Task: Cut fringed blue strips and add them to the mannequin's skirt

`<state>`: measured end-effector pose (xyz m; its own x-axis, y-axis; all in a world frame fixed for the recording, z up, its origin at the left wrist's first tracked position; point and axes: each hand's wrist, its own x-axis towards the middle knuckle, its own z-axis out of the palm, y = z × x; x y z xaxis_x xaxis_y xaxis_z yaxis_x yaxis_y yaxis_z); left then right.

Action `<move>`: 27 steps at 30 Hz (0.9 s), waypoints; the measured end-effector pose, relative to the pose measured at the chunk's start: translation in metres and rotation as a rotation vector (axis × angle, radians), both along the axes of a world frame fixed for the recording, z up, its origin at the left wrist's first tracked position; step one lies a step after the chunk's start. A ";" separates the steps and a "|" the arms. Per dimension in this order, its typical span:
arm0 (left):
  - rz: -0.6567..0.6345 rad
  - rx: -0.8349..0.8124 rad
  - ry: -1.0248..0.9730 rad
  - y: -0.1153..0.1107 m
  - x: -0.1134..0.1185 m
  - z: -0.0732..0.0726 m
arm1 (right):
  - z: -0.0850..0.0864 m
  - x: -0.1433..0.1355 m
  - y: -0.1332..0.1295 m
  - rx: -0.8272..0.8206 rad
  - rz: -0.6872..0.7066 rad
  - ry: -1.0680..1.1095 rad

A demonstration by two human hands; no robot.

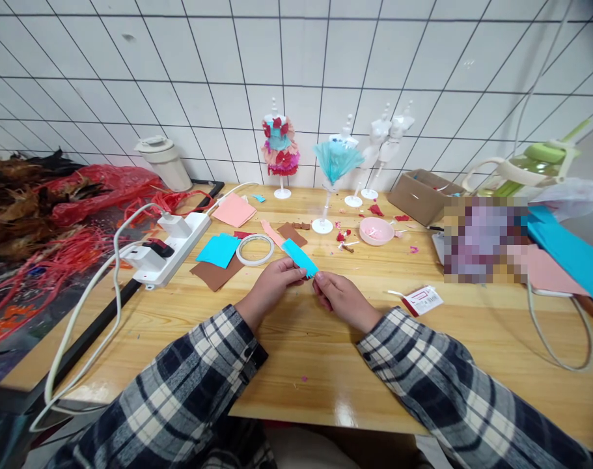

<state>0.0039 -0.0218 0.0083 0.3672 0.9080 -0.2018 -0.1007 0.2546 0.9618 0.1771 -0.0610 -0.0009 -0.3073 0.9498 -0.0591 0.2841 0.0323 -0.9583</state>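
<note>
Between my two hands is a blue crepe paper strip (296, 254), its lower right edge ruffled. My left hand (277, 279) pinches it from the left and below. At its lower right end the fingertips of my right hand (342, 296) grip the edge. Left of the hands lie a ring of white double-sided tape (255, 250), blue paper squares (219, 251) and brown paper (215, 275). Behind the strip stands a small mannequin with a turquoise tulle piece (338, 159). Another mannequin wears a ruffled paper dress (280, 146) in blue, peach and red.
A power strip (172, 251) with plugs and cables sits at left, near feathers (27, 202) and red strands. Two bare white mannequins (388, 140), a pink bowl (377, 230) and a cardboard box (420, 195) stand at the back. A label packet (423, 300) lies at right.
</note>
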 end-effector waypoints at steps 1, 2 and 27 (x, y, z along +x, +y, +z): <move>-0.008 0.003 0.007 0.000 0.000 0.000 | 0.000 0.000 0.000 -0.007 0.002 -0.008; -0.012 0.006 0.011 0.000 0.000 -0.001 | 0.000 0.000 0.001 -0.012 0.003 -0.013; -0.041 0.007 0.006 0.000 0.000 -0.001 | 0.001 0.002 0.003 -0.080 0.044 0.013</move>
<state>0.0036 -0.0218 0.0073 0.4030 0.8935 -0.1982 -0.0840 0.2517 0.9641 0.1794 -0.0579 0.0003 -0.3496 0.9278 -0.1302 0.2712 -0.0328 -0.9620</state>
